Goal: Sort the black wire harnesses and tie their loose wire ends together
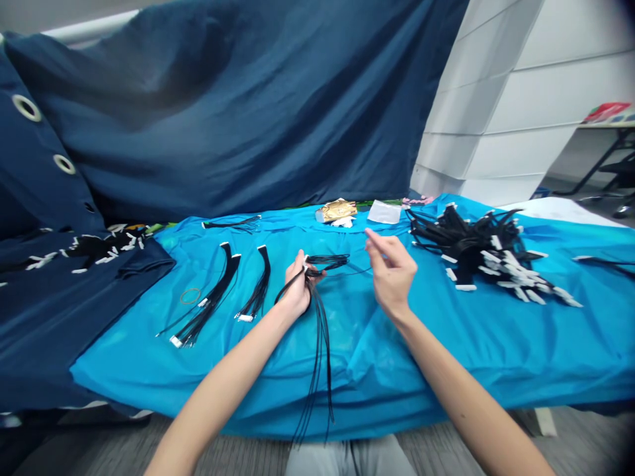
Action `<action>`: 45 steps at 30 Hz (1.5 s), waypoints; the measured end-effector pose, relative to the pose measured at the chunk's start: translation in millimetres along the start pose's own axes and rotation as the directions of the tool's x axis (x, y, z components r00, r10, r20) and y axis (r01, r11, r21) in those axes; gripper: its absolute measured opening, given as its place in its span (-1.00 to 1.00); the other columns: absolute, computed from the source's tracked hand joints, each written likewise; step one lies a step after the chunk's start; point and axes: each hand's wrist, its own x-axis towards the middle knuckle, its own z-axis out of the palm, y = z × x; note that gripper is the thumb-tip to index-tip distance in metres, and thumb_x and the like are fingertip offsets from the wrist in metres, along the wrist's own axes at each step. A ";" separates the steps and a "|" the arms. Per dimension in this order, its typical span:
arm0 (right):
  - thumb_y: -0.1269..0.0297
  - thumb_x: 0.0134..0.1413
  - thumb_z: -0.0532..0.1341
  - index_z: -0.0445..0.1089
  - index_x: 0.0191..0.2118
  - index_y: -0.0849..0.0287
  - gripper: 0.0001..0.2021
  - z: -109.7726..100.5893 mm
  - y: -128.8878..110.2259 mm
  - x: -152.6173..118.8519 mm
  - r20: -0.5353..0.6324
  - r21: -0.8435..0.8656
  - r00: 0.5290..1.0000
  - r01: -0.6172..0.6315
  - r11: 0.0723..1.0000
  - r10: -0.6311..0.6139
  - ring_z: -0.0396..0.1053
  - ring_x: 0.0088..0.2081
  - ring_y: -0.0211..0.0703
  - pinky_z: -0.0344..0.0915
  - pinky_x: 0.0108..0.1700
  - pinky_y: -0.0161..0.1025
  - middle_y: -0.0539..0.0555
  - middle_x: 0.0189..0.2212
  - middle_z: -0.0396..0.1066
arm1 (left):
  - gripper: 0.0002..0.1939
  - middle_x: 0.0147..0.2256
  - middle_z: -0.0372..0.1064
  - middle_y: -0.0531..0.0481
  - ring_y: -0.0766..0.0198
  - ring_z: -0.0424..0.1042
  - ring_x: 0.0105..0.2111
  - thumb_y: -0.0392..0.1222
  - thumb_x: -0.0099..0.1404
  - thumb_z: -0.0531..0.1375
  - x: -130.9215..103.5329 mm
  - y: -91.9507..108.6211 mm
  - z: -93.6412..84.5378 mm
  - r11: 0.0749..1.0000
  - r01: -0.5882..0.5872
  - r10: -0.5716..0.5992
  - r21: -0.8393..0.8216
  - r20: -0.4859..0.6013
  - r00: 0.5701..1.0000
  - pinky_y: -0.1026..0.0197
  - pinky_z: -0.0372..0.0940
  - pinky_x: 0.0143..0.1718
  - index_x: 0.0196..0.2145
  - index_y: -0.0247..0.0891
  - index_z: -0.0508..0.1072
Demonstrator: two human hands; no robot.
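Observation:
Above the middle of the blue cloth, my left hand is closed around a wire harness of thin black wires with a white connector. Several of its wires hang down toward the front edge, and others reach out to the right. Off to the right, my right hand is raised with its fingers pinched together. One thin wire runs taut from the harness to those fingers, though its end is hidden there. Left of my left hand lie a short black cable bundle and a longer one, both with white connectors.
A big pile of black cables with white connectors lies right. More cables rest on dark cloth at left. A rubber band, gold packet and white paper lie on the blue cloth. A dark curtain hangs behind.

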 end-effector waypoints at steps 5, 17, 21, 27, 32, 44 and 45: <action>0.34 0.04 0.20 0.47 -0.34 0.17 -0.90 8.2 5.1 -17.6 0.334 -0.268 0.857 0.485 0.832 -0.392 0.21 -0.46 -0.32 0.16 -0.39 -0.32 0.02 -0.53 0.33 | -0.70 -0.67 0.16 0.09 0.40 0.21 -0.63 -0.11 0.22 0.10 -2.7 1.0 1.4 0.998 -0.068 0.068 -0.018 0.017 0.997 0.28 0.29 -0.47 -0.60 -0.27 0.23; 0.38 0.03 0.19 0.41 -0.43 0.21 -0.93 15.5 7.7 -25.5 0.412 -0.321 0.773 0.618 0.718 -0.482 0.08 -0.49 -0.30 0.08 -0.41 -0.31 0.00 -0.58 0.31 | -0.68 -0.64 0.23 0.06 0.41 0.18 -0.64 -0.11 0.24 0.08 -6.9 -0.5 1.5 0.979 -0.193 0.189 0.070 0.061 0.980 0.33 0.08 -0.58 -0.61 -0.28 0.26; 0.38 0.02 0.20 0.40 -0.43 0.21 -0.93 16.0 7.5 -26.6 0.406 -0.329 0.771 0.624 0.709 -0.490 0.07 -0.50 -0.31 0.07 -0.42 -0.31 -0.01 -0.59 0.29 | -0.66 -0.64 0.21 0.06 0.42 0.15 -0.64 -0.10 0.25 0.06 -5.8 -1.6 1.1 0.968 -0.241 0.235 0.068 0.083 0.968 0.33 0.06 -0.58 -0.62 -0.28 0.25; 0.37 0.04 0.18 0.40 -0.44 0.20 -0.91 16.4 6.6 -28.2 0.404 -0.340 0.781 0.611 0.715 -0.476 0.07 -0.52 -0.31 0.06 -0.42 -0.30 -0.01 -0.60 0.27 | -0.61 -0.67 0.16 0.08 0.44 0.13 -0.66 0.03 0.18 0.12 -3.9 -4.4 0.4 0.953 -0.290 0.285 0.082 0.076 0.956 0.36 0.03 -0.60 -0.63 -0.31 0.23; 0.38 0.03 0.18 0.39 -0.46 0.20 -0.91 16.9 5.5 -28.7 0.398 -0.330 0.783 0.608 0.722 -0.477 0.08 -0.52 -0.31 0.06 -0.42 -0.30 -0.01 -0.61 0.26 | -0.56 -0.67 0.15 0.10 0.46 0.13 -0.65 0.13 0.11 0.14 -4.2 -5.3 0.9 0.943 -0.322 0.316 0.087 0.079 0.946 0.38 0.04 -0.59 -0.64 -0.32 0.22; 0.38 0.05 0.17 0.42 -0.39 0.19 -0.91 16.2 9.8 -30.1 0.448 -0.333 0.753 0.641 0.692 -0.482 0.09 -0.49 -0.29 0.08 -0.40 -0.29 0.01 -0.58 0.30 | -0.63 -0.67 0.14 0.09 0.42 0.09 -0.65 -0.11 0.26 0.06 -8.4 -1.4 3.6 0.957 -0.275 0.269 0.092 0.068 0.961 0.33 0.03 -0.57 -0.67 -0.28 0.20; 0.37 0.05 0.17 0.43 -0.39 0.19 -0.91 16.1 10.1 -30.4 0.452 -0.336 0.752 0.642 0.689 -0.480 0.09 -0.49 -0.29 0.08 -0.39 -0.29 0.01 -0.58 0.30 | -0.63 -0.67 0.13 0.09 0.42 0.08 -0.65 -0.12 0.25 0.06 -8.9 -1.4 3.9 0.955 -0.279 0.274 0.095 0.070 0.959 0.33 0.03 -0.57 -0.67 -0.28 0.20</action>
